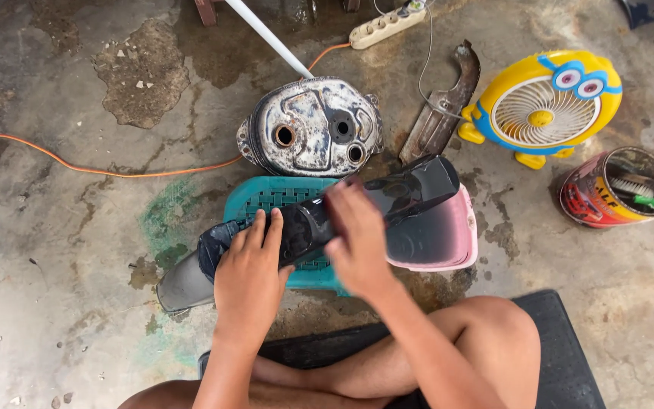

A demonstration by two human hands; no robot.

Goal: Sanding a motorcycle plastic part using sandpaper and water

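A long glossy black curved panel [410, 189] lies across a teal plastic stool [266, 195] and a pink basin [448, 235]. My left hand [250, 273] presses flat on the panel's left part, fingers spread, holding it down. My right hand [357, 238] rests on the panel's middle with fingers bent; whether something lies under its palm is hidden. The panel's grey lower end [183, 286] touches the concrete floor. My bare legs are crossed below, on a black mat [562, 348].
A worn metal tank [312, 129] lies behind the stool. A rusty curved metal piece [440, 106], a yellow cartoon-shaped fan [543, 106], a tin can [615, 189] with a green-handled brush, an orange cable [100, 170], a white pipe [266, 34] and a power strip [387, 23] surround it.
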